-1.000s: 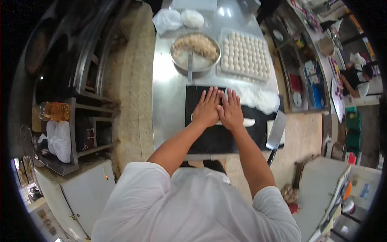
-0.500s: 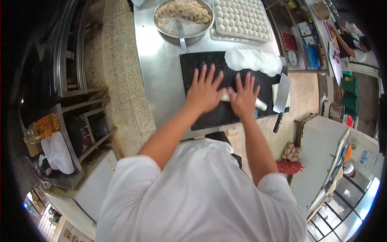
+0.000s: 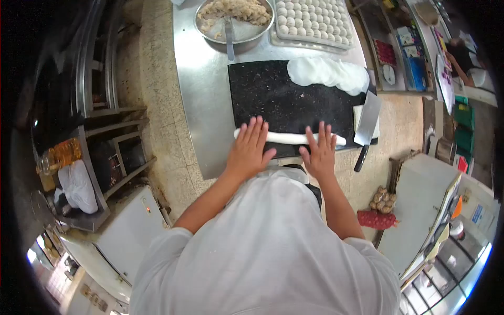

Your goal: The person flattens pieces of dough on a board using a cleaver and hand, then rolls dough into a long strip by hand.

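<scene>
A long white rope of dough [image 3: 287, 138] lies across the near part of a black board [image 3: 262, 94]. My left hand [image 3: 249, 148] rests flat over the rope near its left end, fingers stretched out. Toward the right end, my right hand [image 3: 320, 149] presses on the same rope with its fingers spread. Both ends of the dough stick out past my hands. At the board's far right edge lies a row of overlapping thin white dough rounds [image 3: 328, 76]. A cleaver [image 3: 370, 121] with a black handle lies on the board's right side, over a folded white cloth [image 3: 358, 113].
Behind the board stand a metal bowl [image 3: 265, 32] of pale filling with a metal spatula [image 3: 229, 39] in it, and a plastic tray [image 3: 341, 44] of many white dough balls. Shelves [image 3: 378, 31] are at the right. Another person [image 3: 467, 63] works at the far right.
My hands have moved apart and closer to my body. The dough rope now shows longer, reaching farther left, and lies nearer the board's front edge.
</scene>
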`<state>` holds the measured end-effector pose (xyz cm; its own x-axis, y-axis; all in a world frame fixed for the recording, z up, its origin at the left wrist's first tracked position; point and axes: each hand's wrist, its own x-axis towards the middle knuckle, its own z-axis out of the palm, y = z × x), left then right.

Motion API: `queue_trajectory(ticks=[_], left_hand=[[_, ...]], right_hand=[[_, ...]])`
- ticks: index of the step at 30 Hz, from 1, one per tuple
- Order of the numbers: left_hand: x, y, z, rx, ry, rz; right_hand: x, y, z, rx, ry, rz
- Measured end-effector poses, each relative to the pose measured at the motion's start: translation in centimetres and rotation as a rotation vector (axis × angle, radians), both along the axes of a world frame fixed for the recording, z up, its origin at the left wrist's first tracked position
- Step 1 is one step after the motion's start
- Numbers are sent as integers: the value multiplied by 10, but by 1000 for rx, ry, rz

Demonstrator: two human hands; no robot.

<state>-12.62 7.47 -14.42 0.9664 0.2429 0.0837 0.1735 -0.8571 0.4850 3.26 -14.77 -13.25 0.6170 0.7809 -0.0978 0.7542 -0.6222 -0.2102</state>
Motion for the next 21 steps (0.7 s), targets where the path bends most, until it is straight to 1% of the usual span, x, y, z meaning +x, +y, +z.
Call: queue_trajectory(ticks=[2, 3, 4, 5, 7, 8, 9, 10, 11, 12, 13, 14, 15, 17, 18, 19, 20, 21], left_hand=[[51, 23, 17, 146, 211, 129], [73, 35, 9, 172, 201, 214], [94, 47, 2, 173, 170, 293], [112, 57, -3, 180, 153, 355], [131, 66, -4, 191, 130, 406], [123, 57, -5, 199, 150, 415], [115, 49, -5, 233, 121, 374], [106, 42, -5, 267, 90, 336], [91, 30, -5, 276, 106, 351], [72, 12, -4, 354, 180, 314], [51, -9, -4, 430, 255, 276], [27, -32, -2, 305, 195, 298], [5, -52, -2, 182, 129, 315], [-28, -73, -11, 176, 182, 324], [-30, -77, -3, 157, 233, 322], [-24, -71, 0, 157, 232, 329], [-13, -60, 0, 151, 213, 370], [-3, -48, 3, 141, 198, 402]], right_hand=[[46, 35, 2, 50, -145, -27], [70, 52, -3, 95, -186, -58], [92, 72, -1, 84, -192, -104], [114, 89, -5, 62, -225, -101], [144, 120, -11, 183, -307, -23], [143, 133, -5, 242, -233, 52], [135, 147, 0, 306, -164, 134], [119, 153, -3, 366, -49, 260], [98, 153, -6, 421, 71, 381], [70, 144, 1, 408, 84, 502], [48, 124, -3, 320, 77, 615], [32, 102, -1, 276, 96, 660], [23, 77, -13, 357, 122, 686], [12, 40, -18, 322, 237, 670], [14, 45, -14, 305, 287, 621], [18, 53, -11, 292, 333, 567], [22, 64, -9, 291, 331, 568], [26, 82, 1, 230, 179, 513]])
